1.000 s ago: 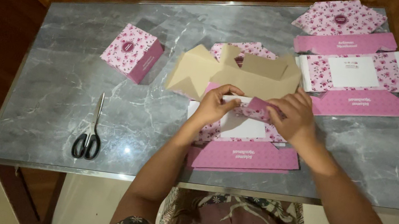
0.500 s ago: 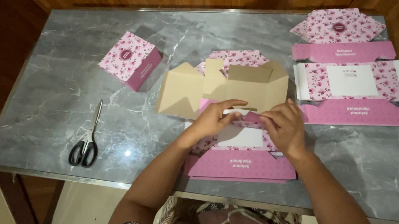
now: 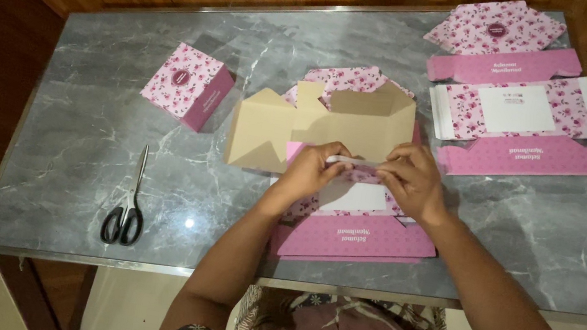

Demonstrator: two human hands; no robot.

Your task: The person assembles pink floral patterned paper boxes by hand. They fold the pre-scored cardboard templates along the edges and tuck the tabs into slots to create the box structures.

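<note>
Folding: pressing a crease on the half-folded pink floral box blank [image 3: 351, 197], which lies at the table's centre, just in front of me.
Left hand: my left hand [image 3: 312, 172] has its fingers curled and pinched on the fold line, steadying that end.
Right hand: my right hand [image 3: 411, 183] grips the same edge from 3 o'clock, fingers closed over it, so the crease stays straight between both hands.
Flaps: the brown inner flaps [image 3: 322, 127] stand up at 12 o'clock, tipped away from my knuckles.
Table: grey marble table [image 3: 78, 156].
Around: finished small pink box [image 3: 189, 85] at 10 o'clock; scissors [image 3: 127, 202] at 9 o'clock, well apart; flat unfolded blank [image 3: 519, 106] at 2 o'clock, within reach.
</note>
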